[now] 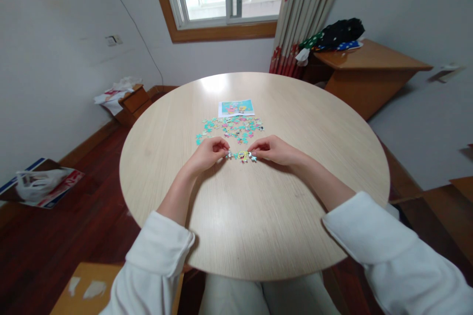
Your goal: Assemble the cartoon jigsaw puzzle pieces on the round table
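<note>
Head view: a round table (251, 226) with puzzle work under two bare hands.
Left hand (209, 152): thumb and fingertips drawn close together at the left end of the small puzzle cluster; whether they pinch a piece cannot be told.
Right hand (276, 150): thumb and fingertips drawn close together at the cluster's right end, by a white-and-turquoise piece; a firm grip cannot be confirmed.
Puzzle cluster (242, 156): on the table between the two hands; yellow at its middle, with a cartoon face; ragged outline.
Loose pieces (236, 127): spread beyond the hands, mostly turquoise, some pink and pale.
Picture sheet (237, 108): flat on the table, just beyond the loose pieces; pink and yellow figures on turquoise.
Done: a few pieces, seemingly joined around the face; exact joints too small to tell.
Left over: most pieces, by appearance, lie unjoined; early stage, as judged.
</note>
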The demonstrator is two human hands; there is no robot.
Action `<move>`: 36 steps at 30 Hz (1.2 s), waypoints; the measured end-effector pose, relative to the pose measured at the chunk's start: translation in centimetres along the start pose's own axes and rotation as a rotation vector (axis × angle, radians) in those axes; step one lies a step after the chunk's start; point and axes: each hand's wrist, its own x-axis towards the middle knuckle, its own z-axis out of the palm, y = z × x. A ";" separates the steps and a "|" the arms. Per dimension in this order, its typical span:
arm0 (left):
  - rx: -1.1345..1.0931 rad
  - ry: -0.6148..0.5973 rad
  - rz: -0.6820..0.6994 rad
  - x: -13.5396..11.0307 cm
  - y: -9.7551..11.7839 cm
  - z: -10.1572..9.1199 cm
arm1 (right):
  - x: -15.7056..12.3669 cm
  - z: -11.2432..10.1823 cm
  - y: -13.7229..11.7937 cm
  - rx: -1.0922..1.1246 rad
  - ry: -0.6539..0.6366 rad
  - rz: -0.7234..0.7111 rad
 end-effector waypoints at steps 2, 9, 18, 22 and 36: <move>-0.003 0.000 0.003 0.0 0.0 0.0 | 0.0 0.0 -0.1 0.005 0.000 -0.001; -0.007 0.002 0.012 0.1 -0.3 0.0 | 0.0 0.1 -0.1 0.009 -0.002 -0.001; 0.003 0.000 -0.001 0.0 -0.1 0.0 | 0.1 0.1 0.1 0.021 -0.008 -0.001; 0.002 -0.007 -0.005 0.0 -0.2 0.0 | 0.1 0.1 -0.1 0.030 -0.007 0.005; 0.001 -0.008 -0.004 0.0 -0.1 0.0 | 0.2 0.0 0.3 0.026 -0.010 0.012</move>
